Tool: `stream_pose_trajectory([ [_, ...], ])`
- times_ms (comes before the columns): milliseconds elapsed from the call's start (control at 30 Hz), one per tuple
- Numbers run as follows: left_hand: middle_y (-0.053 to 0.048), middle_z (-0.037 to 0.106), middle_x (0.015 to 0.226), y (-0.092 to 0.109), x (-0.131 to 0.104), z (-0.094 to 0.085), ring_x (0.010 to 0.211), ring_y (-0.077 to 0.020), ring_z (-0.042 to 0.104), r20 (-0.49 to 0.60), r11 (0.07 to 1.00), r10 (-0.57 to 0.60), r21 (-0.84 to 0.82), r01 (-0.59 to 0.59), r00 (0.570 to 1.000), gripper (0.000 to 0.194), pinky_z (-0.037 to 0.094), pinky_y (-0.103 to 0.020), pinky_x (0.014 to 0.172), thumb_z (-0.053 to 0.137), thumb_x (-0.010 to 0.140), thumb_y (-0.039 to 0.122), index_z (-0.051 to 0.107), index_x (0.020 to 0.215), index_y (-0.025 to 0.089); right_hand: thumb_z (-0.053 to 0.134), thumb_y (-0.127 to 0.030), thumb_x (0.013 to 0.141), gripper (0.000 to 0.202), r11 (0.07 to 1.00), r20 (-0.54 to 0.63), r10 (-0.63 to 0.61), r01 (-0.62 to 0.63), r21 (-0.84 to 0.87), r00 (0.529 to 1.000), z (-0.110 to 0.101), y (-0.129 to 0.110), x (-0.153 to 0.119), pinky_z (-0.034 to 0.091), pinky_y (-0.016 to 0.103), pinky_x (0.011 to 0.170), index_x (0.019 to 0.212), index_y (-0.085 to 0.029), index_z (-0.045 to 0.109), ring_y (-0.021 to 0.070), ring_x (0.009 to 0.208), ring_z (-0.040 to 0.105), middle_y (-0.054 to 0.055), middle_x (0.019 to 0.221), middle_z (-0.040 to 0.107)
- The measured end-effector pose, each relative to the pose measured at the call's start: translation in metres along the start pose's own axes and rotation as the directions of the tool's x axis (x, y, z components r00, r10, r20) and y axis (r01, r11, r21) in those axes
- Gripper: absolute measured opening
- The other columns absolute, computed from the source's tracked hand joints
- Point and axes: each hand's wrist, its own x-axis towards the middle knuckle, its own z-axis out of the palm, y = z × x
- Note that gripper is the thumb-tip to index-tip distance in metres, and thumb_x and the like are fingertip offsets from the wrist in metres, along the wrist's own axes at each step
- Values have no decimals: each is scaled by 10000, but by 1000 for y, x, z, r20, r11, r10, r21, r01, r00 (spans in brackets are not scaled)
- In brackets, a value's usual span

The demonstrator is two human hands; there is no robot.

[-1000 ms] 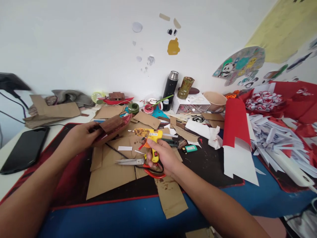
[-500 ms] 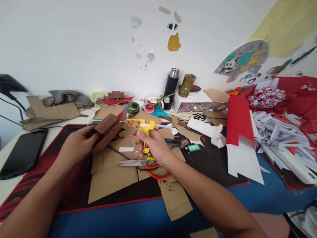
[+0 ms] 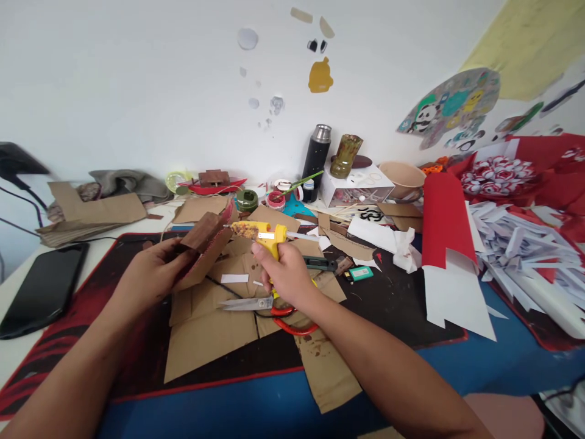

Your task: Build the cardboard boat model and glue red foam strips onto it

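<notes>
In my left hand (image 3: 153,268) is a small cardboard model boat (image 3: 205,253), tilted, with a brown block-like cabin and a reddish inner edge. Fingers and thumb close around its near end. My right hand (image 3: 287,271) wraps round the handle of a yellow hot glue gun (image 3: 267,235), its body stained brown. The gun's nozzle points left and sits right at the boat's far edge; whether it touches I cannot tell. A glue stick (image 3: 304,236) juts from the gun's back. Below my right hand lie scissors (image 3: 249,303) with red handles, on cut cardboard (image 3: 210,341).
A second boat (image 3: 214,183), paint jars (image 3: 247,200) and a black thermos (image 3: 317,152) stand along the wall. A phone (image 3: 43,289) lies at left. A utility knife (image 3: 320,263) and green lighter (image 3: 361,273) lie right of the gun; red paper (image 3: 443,222) and paper strips (image 3: 516,244) are farther right.
The view has shifted slightly. Both hands keep their holds, and the boat has tilted a little, showing more of its cardboard side. The glue gun's nozzle stays near the boat's edge.
</notes>
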Motion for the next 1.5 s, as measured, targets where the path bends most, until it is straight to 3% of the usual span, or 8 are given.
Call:
stream_pose_trajectory([
  [233, -61, 859, 927, 3, -1, 5, 854, -296, 715, 24, 999, -10, -34, 11, 1000, 591, 522, -330, 770, 579, 667, 699, 817, 922, 221, 665, -699, 1002, 509, 999, 12, 4, -4, 34, 1000, -1, 0, -6, 384, 211, 396, 817, -259, 489, 91, 395, 478, -93, 523, 512],
  [733, -71, 875, 950, 17, -6, 5, 913, -325, 744, 60, 995, -64, -75, 68, 996, 680, 549, -349, 771, 583, 611, 731, 816, 979, 208, 629, -714, 1014, 514, 997, -46, 28, -31, -70, 999, -1, 3, -6, 394, 237, 430, 818, -262, 485, 111, 427, 500, -77, 530, 495],
  [1033, -74, 873, 931, 8, -3, 8, 856, -312, 731, 82, 988, -14, -150, 26, 997, 574, 564, -356, 761, 673, 626, 706, 820, 891, 219, 590, -788, 1012, 560, 987, -65, 2, -13, -160, 998, -2, 3, -8, 417, 262, 488, 831, -266, 497, 145, 508, 530, -48, 569, 500],
  [1500, -90, 878, 976, 5, -2, 7, 908, -327, 726, 89, 990, -21, -139, 33, 996, 611, 550, -356, 769, 673, 628, 710, 829, 936, 206, 576, -798, 1014, 573, 983, -75, -8, -6, -184, 997, -3, 3, -8, 412, 275, 519, 816, -266, 493, 157, 557, 539, -30, 596, 507],
])
